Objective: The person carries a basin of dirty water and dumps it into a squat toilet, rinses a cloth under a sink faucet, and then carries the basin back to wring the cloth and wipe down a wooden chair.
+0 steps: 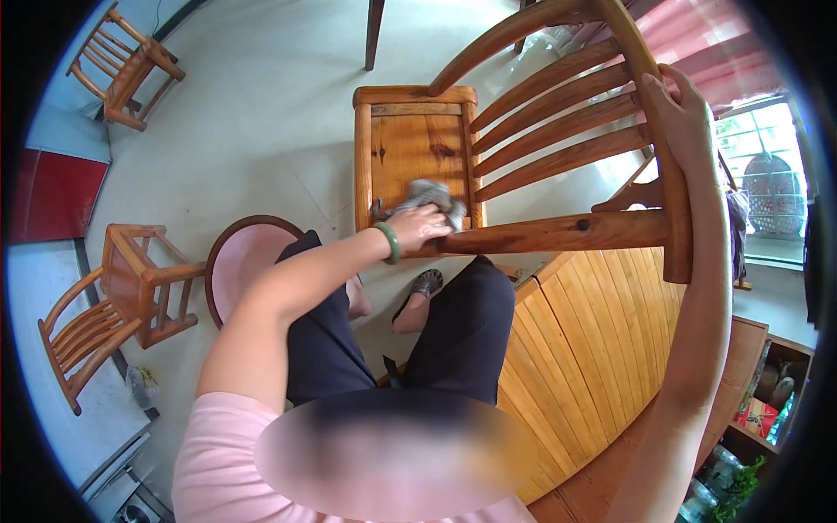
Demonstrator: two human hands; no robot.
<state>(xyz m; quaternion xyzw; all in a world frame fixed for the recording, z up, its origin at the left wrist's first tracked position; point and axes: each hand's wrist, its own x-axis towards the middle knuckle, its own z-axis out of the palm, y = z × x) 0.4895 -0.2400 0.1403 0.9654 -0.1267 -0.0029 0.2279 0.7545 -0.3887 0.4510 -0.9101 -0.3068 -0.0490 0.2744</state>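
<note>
A wooden chair (414,144) with a slatted back stands in front of me, its seat facing up. My left hand (420,225), with a green bangle on the wrist, presses a grey cloth (436,199) onto the near corner of the seat, beside the backrest. The cloth is blurred and bunched under and ahead of the fingers. At the right, my right hand (684,109) grips the top rail of the chair's back. Some of its fingers are hidden behind the rail.
Close on the right is a slatted wooden surface (602,322). A round pink-topped stool (248,261) stands by my knee. Two more wooden chairs (144,279) (131,74) are at the left. A shelf (763,410) with jars lies lower right, below a window (758,166).
</note>
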